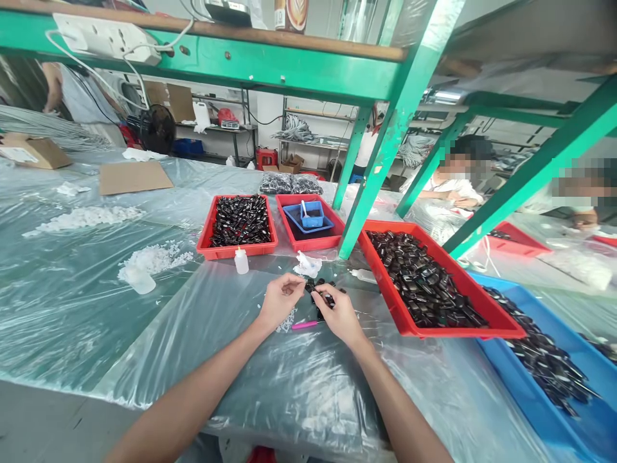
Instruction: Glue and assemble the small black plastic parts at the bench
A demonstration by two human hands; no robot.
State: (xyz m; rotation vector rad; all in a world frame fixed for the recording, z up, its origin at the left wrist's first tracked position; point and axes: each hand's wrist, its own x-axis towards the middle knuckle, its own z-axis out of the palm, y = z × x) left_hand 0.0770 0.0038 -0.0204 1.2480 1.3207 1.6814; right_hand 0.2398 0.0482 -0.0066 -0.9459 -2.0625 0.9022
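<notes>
My left hand [283, 299] has its thumb and fingertips pinched together at the left edge of a small pile of black parts [321, 297]; what it holds, if anything, is too small to name. My right hand [339, 313] reaches over the pile from the right, its fingers closed on a black part. A pink tool [304, 325] lies on the plastic sheet between the hands, beside small translucent pieces [287, 321]. Crumpled white tissue [307, 264] is just behind the pile.
Behind stand a red tray of black parts [203, 238], a white bottle [241, 262] and a red tray [313, 244] holding blue containers. Larger red [391, 305] and blue [506, 373] trays are at right, near a green post [371, 186]. Two people sit beyond.
</notes>
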